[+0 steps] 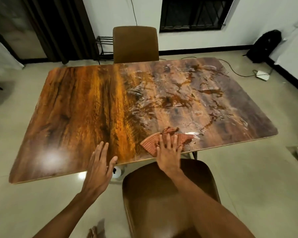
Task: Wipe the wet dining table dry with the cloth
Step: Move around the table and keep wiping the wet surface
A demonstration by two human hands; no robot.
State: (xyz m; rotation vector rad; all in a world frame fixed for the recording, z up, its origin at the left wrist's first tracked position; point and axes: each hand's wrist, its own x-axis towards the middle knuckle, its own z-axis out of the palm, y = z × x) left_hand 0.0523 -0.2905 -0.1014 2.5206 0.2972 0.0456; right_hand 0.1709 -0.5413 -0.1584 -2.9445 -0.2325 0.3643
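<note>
The wooden dining table (pixel 79 100) fills the middle of the view. Its right half is covered with streaks and puddles of water (pixel 182 98); the left half looks dry and glossy. A red checked cloth (pixel 149 143) lies near the table's front edge. My right hand (pixel 169 152) presses flat on the cloth with straight fingers. My left hand (pixel 100 164) rests flat on the front edge of the table, to the left of the cloth, fingers straight and holding nothing.
A brown chair (pixel 162 194) stands right below my arms at the table's near side. Another brown chair (pixel 135 43) stands at the far side. A cable and white adapter (pixel 262 75) lie on the floor at the right, a black bag (pixel 265 45) by the wall.
</note>
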